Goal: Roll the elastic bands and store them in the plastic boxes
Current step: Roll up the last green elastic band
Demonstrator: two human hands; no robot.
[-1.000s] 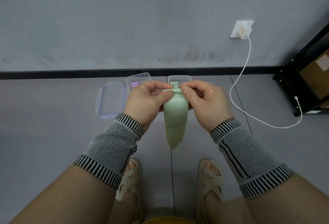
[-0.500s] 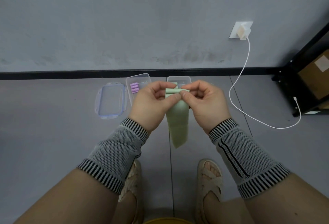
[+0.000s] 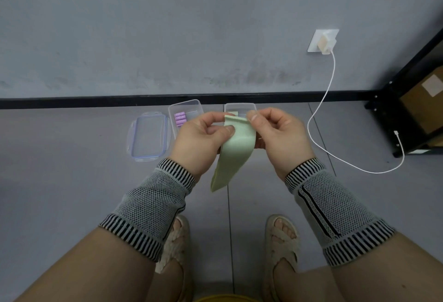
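between the fingers: a pale green elastic band [image 3: 236, 148] is held up over the floor, its top edge pinched at both corners, the rest hanging down and tapering toward the sandals.
left hand [image 3: 201, 143]: fingers are curled, with the thumb pressed onto the band's left upper edge; the band is pinched there.
right hand [image 3: 280, 136]: thumb and forefinger are closed on the band's right upper corner; the other fingers are curled loosely behind it.
step in hand: judged to be the start of a roll, since the top edge looks only slightly turned over and most of the length is loose.
how it is done well: the top edge should be kept level between both pinches, folded tightly first, then turned over evenly so the roll does not cone or slip sideways.
beyond the fingers: two open plastic boxes sit by the wall; the left box [image 3: 185, 109] holds purple rolls [image 3: 179, 118], the right box [image 3: 239, 107] is partly hidden, with something green inside.
left of the fingers: a clear lid [image 3: 148, 137] lies flat on the floor.
risk: the slack tail may twist.
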